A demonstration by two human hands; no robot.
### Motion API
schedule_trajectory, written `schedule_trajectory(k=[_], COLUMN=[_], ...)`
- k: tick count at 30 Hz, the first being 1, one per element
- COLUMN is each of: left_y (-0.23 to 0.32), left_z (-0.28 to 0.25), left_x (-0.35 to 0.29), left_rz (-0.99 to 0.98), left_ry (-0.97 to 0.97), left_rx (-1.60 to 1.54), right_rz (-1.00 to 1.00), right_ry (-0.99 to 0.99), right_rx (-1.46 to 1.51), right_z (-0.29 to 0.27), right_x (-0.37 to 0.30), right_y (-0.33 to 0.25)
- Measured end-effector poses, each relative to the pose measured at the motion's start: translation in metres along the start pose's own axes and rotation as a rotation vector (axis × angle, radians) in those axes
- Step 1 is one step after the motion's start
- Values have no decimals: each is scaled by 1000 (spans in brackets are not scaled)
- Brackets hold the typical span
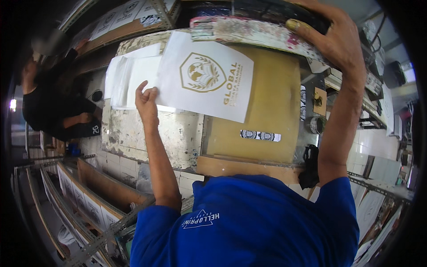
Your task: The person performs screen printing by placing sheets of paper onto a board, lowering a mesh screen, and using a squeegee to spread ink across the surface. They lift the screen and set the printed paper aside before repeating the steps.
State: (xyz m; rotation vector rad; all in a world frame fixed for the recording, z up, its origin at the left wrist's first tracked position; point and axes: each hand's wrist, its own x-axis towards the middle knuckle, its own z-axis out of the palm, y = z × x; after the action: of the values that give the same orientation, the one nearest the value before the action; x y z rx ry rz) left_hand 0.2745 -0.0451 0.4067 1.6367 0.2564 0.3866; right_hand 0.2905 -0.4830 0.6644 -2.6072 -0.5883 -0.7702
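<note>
Left hand point(147, 100), centre-left of the frame: fingers pinch the lower left corner of a white printed sheet point(204, 80), thumb and fingertips closed on its edge. The sheet is flat, smooth and rectangular, set at a slant in the upper centre, and bears a gold shield-shaped emblem with gold lettering beside it. Its right part lies over a mustard-yellow printing board point(271, 111); its left part overlaps a stack of plain white sheets point(126, 80), which sits just to the left.

Right hand point(331, 38), upper right: palm down, fingers curled over the edge of a raised screen frame point(249, 31). The frame is long and flat, and its wood is crusted with white, pink and green paint. One fingertip shows yellow staining.

Beneath lies a worktable point(178, 133) with a chipped, flaking white surface. A small black-and-white printed strip point(260, 135) rests on the yellow board, lower centre. A black rag point(309, 167) hangs at the board's lower right edge, and a tape roll point(315, 125) stands just above it.

Far left: another person point(49, 102) in dark clothing. Lower left: metal racks point(84, 200) holding printed boards.
</note>
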Motion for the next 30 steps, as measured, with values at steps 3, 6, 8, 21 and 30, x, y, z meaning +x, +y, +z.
schedule_trajectory(k=[3,6,8,21,30], left_y=[-15,-40,-60,-145,-128], left_z=[-54,-107,-142,-294,-306], left_x=[15,20,20,-6,-1], left_rz=[10,27,50,-101,-212], left_ry=[99,205,249,556,841], left_rx=[93,54,19,224,883], right_rz=[143,175,158,157,187], right_ry=[-85,-123,-117,-43,-87], right_rx=[-14,22,13,-1,48], right_z=[0,-1,0,6,5], right_x=[-7,-4,-7,-9,-9], right_y=[14,3,10,18,19])
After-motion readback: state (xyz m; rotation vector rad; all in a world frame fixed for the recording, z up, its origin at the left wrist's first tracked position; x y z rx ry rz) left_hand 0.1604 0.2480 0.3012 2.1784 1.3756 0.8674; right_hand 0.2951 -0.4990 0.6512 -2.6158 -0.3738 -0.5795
